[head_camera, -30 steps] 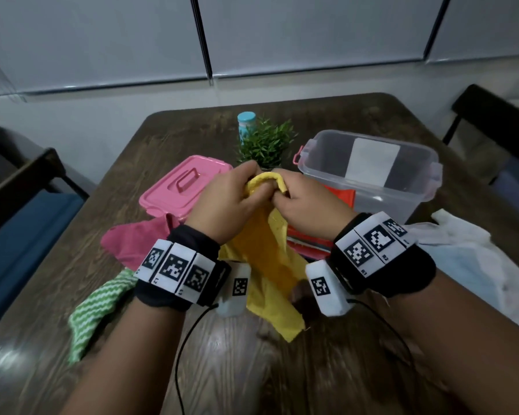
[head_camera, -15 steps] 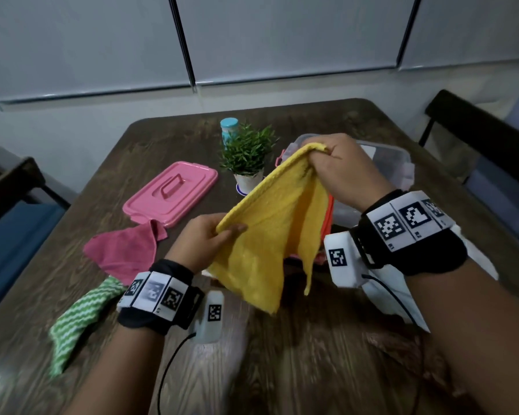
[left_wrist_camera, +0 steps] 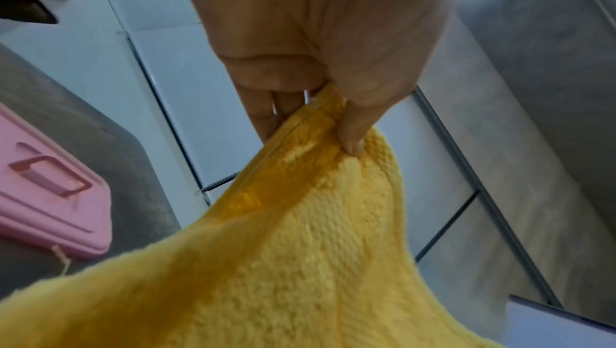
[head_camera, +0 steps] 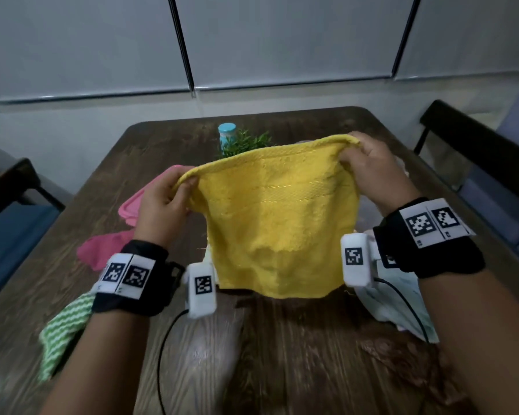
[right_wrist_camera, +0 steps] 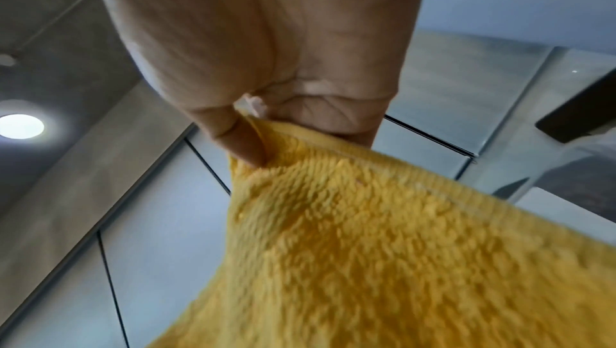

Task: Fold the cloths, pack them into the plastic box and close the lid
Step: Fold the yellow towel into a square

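Observation:
A yellow terry cloth (head_camera: 279, 217) hangs spread out above the table, held by its two top corners. My left hand (head_camera: 165, 202) pinches the left corner, thumb on the near side, as the left wrist view shows (left_wrist_camera: 333, 116). My right hand (head_camera: 369, 169) pinches the right corner, higher and farther back; its thumb and fingers grip the hem (right_wrist_camera: 256, 137). The cloth (left_wrist_camera: 300, 248) hides the plastic box. The pink lid (head_camera: 138, 202) lies flat on the table left of the cloth, also seen as the pink lid (left_wrist_camera: 46, 200) in the left wrist view.
A pink cloth (head_camera: 102, 250) and a green-and-white striped cloth (head_camera: 63, 330) lie at the left. White and pale cloths (head_camera: 402, 304) lie at the right. A small plant (head_camera: 243, 142) and a blue-capped bottle (head_camera: 226, 134) stand behind. Chairs flank the wooden table (head_camera: 282, 354).
My hands were together on the bunched yellow cloth, then moved apart; the cloth now hangs stretched flat between them and covers the box from view.

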A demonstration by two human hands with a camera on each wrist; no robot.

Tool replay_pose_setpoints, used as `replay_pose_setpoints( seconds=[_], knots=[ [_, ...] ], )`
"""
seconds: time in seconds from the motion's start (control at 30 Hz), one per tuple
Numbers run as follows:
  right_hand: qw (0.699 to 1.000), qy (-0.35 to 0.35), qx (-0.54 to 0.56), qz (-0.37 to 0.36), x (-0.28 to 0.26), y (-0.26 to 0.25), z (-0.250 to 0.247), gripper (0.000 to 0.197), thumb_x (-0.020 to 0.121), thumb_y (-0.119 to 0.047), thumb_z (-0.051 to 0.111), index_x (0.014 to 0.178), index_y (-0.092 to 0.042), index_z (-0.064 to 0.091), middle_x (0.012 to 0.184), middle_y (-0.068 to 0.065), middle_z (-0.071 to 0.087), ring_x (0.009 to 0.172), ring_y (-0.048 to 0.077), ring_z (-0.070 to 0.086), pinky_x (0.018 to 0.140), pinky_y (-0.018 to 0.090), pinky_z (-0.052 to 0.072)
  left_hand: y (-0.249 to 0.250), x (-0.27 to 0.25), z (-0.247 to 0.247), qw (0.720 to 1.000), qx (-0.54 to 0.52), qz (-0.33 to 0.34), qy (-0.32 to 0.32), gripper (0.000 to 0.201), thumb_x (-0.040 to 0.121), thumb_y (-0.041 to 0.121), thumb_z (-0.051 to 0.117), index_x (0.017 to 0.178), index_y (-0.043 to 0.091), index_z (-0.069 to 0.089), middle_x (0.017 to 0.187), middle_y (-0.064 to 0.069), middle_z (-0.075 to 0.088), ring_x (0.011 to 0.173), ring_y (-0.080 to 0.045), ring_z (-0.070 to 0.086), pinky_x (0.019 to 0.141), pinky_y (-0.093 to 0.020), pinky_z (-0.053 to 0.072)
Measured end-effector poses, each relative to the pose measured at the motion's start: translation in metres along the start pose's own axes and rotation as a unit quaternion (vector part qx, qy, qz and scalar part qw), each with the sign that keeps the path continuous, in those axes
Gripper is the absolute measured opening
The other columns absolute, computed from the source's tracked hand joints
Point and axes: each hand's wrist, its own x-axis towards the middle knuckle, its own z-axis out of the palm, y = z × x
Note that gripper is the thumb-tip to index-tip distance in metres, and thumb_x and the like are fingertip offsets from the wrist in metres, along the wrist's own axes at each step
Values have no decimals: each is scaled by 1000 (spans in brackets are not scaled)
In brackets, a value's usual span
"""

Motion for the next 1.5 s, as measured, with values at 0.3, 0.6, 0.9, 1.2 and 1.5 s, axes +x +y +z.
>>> replay_pose_setpoints(
  seconds=[0.3, 0.6, 0.9, 1.2, 1.5],
  knots=[
    [999, -33, 35, -14, -9, 33, -11, 7, 95, -21, 58, 91, -20, 64, 78, -5, 65, 72, 5, 60, 67, 26, 48, 7, -13, 7, 998, -24, -38, 32, 21, 89, 14, 65, 85, 35, 65, 73, 25, 66, 70, 11, 56, 59, -6, 43],
    [992, -87, -81, -39, -13, 38, -14, 19, 100, -24, 50, 83, -22, 58, 78, 7, 62, 74, 18, 57, 72, 36, 45, -8, -29, 2, 992, -64, -106, -17, 15, 91, 18, 62, 87, 30, 71, 75, 20, 71, 72, 6, 62, 63, -13, 50],
    [971, -219, -12, 92, -25, 42, -22, 21, 99, -30, 49, 98, -18, 65, 88, 4, 71, 81, 19, 68, 70, 32, 52, -18, -45, -23, 953, -160, -253, -53, 30, 82, 35, 61, 64, 13, 69, 53, 4, 63, 44, -6, 55, 42, -15, 44],
    [988, -143, -35, 43, -20, 74, -3, 23, 101, -24, 47, 81, -24, 58, 64, -14, 63, 64, 0, 59, 70, 32, 47, 0, -33, 2, 963, -148, -220, -42, 23, 99, 9, 44, 84, 5, 60, 52, 10, 64, 49, 3, 59, 47, -11, 46],
    [962, -176, 38, 207, -50, 94, -3, 18, 100, -13, 46, 95, -15, 64, 77, -4, 69, 72, 6, 65, 69, 22, 53, -55, -74, 21, 946, -42, -271, -174, 24, 97, 24, 53, 80, 13, 65, 67, 6, 66, 63, -2, 58, 66, -24, 50]
  ],
)
